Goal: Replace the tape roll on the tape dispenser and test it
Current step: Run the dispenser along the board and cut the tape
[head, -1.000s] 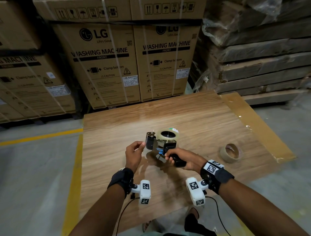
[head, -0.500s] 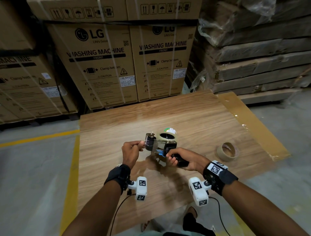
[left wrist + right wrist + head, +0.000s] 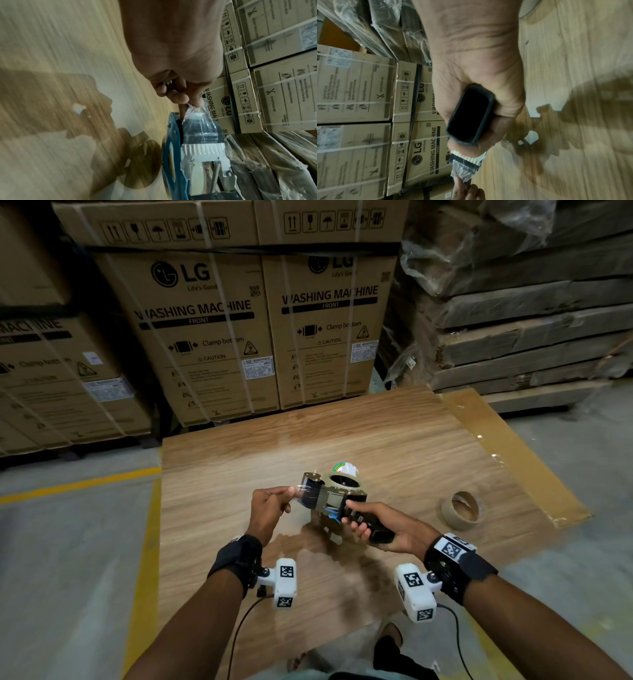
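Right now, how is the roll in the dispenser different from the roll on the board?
The mounted roll sits in the dispenser, held above the board; the loose roll lies on the board, untouched. The mounted roll feeds clear tape to the left hand; the loose roll looks like a nearly bare brown core. Both are rings.

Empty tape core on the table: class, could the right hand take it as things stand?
Probably not at once: the right hand grips the dispenser. The empty core lies apart, nothing covering it.

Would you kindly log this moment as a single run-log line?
left hand: pinches clear tape end | right hand: grips tape dispenser handle | new roll: mounted | spent core: on board
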Available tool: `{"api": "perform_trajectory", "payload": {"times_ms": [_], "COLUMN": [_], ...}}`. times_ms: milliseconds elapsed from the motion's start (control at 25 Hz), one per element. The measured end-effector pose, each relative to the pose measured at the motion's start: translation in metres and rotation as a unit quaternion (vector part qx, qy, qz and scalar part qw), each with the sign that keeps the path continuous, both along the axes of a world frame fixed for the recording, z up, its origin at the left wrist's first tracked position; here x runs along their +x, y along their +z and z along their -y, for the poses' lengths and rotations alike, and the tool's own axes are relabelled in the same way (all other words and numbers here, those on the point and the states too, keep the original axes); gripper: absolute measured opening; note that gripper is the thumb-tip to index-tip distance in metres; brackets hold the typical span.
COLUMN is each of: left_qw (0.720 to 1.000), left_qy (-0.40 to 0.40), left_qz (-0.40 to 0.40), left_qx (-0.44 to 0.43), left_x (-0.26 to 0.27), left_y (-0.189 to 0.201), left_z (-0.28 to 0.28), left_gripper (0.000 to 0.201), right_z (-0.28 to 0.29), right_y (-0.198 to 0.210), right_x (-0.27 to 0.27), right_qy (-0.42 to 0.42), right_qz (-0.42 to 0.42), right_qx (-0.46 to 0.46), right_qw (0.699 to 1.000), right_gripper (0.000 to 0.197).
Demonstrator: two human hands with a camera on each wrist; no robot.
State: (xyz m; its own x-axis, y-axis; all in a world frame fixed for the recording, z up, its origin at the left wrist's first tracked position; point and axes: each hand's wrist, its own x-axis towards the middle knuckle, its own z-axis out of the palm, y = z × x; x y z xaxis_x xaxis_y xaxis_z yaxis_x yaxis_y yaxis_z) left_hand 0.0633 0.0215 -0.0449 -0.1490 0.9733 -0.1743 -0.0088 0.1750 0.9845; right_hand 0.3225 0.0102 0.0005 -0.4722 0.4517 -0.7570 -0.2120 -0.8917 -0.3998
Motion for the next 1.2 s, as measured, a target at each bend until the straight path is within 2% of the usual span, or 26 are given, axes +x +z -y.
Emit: {"api": "perform_trajectory", "payload": {"times_ms": [80,160,320,440,560,720,800,960,1080,1200], "left_qw": [1.000,1.000,0.994,0.987,0.990,0.989,0.990,0.962,0.941,0.911], "left_qy": [-0.009,-0.024,-0.065,-0.053,0.004,-0.026,-0.058,-0.171,-0.235,-0.261], "left_qz": [-0.001,-0.019,-0.087,-0.152,-0.121,-0.087,-0.089,-0.194,-0.226,-0.305], "left_qx": [-0.004,-0.006,-0.029,-0.027,-0.074,-0.113,-0.093,-0.085,-0.087,-0.097], "left_x": [-0.002,-0.006,-0.017,-0.026,-0.037,-0.030,-0.020,0.005,0.021,0.035], "left_y": [0.001,0.002,0.002,-0.013,-0.027,-0.033,-0.034,-0.036,-0.040,-0.041], "left_z": [-0.002,-0.004,-0.007,-0.002,0.005,0.012,0.010,0.007,0.008,0.008], "left_gripper": [0.023,0.026,0.024,0.022,0.019,0.019,0.020,0.043,0.059,0.070], "right_z": [0.000,0.001,0.004,0.005,0.008,0.018,0.025,0.038,0.049,0.060], "right_y": [-0.004,-0.006,-0.006,-0.006,-0.016,-0.026,-0.027,-0.028,-0.038,-0.048], "right_x": [0.000,-0.006,-0.017,-0.016,-0.019,-0.019,-0.022,-0.031,-0.031,-0.026], "right_qy": [-0.031,-0.044,-0.007,0.001,-0.035,-0.080,-0.107,-0.141,-0.119,-0.097], "right_qz": [-0.031,-0.044,-0.035,-0.001,0.049,0.161,0.204,0.296,0.396,0.464], "right_qx": [-0.022,-0.037,-0.022,-0.005,0.023,0.111,0.144,0.248,0.335,0.390], "right_qw": [0.999,0.997,0.999,1.000,0.998,0.977,0.963,0.911,0.847,0.789], "right_gripper": [0.035,0.031,0.021,0.020,0.020,0.015,0.016,0.018,0.029,0.027]}}
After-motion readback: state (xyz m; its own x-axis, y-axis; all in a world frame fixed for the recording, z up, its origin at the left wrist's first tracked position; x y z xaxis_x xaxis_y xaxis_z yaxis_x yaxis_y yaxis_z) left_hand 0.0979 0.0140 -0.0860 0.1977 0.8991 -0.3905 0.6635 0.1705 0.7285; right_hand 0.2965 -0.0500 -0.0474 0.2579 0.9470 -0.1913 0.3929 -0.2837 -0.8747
